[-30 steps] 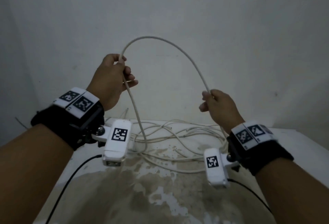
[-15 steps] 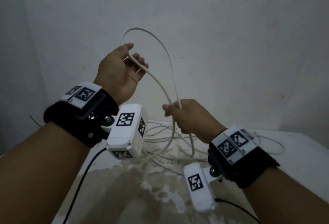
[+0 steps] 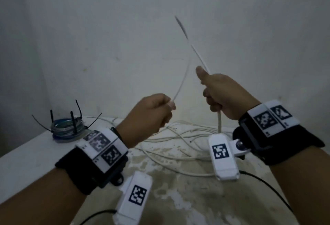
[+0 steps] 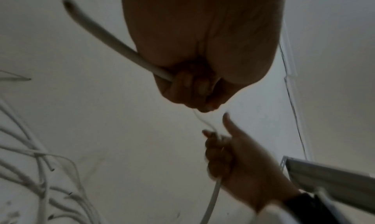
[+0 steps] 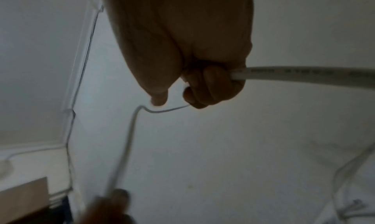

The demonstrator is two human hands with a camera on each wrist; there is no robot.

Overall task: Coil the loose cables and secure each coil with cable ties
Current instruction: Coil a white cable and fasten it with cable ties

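Both hands, the left (image 3: 151, 115) and the right (image 3: 226, 98), grip one white cable (image 3: 182, 80), fingers curled round it. Its raised loop blurs at the top. Half a second ago that loop was wide; now it is narrow. Beyond, smooth loose cables (image 3: 178, 140) tangle on the stained desk (image 3: 26, 158), beside a tied coil (image 3: 67, 128).
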